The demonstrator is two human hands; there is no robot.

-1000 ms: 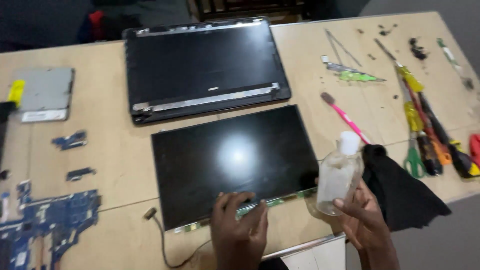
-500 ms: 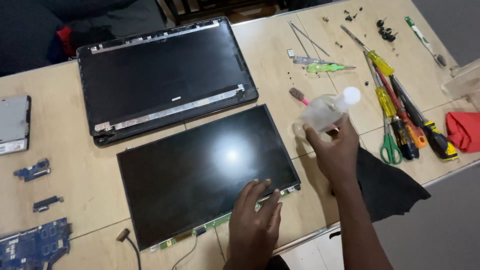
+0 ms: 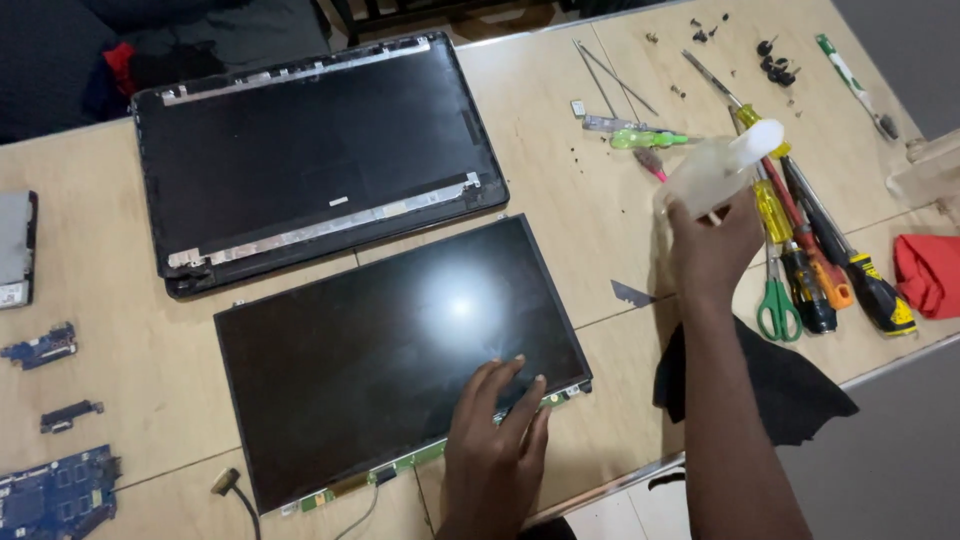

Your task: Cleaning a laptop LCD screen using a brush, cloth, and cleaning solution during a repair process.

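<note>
A bare black laptop screen panel (image 3: 380,350) lies flat on the wooden table (image 3: 570,220), tilted a little. My left hand (image 3: 495,435) rests flat on the panel's near right corner, fingers spread. My right hand (image 3: 712,250) grips a clear plastic bottle with a white cap (image 3: 718,168), held tilted above the table to the right of the panel. The bottle's cap points up and to the right, over the screwdrivers.
A black laptop lid shell (image 3: 310,160) lies behind the panel. Screwdrivers (image 3: 810,240), green-handled scissors (image 3: 775,300), loose screws (image 3: 775,65) and a red cloth (image 3: 930,270) sit at right. A black cloth (image 3: 780,385) lies at the near edge. Blue circuit boards (image 3: 55,495) are at left.
My right hand has carried the bottle from near the table's front edge up and away, to the right of the panel. My left hand stays on the panel's near edge.
</note>
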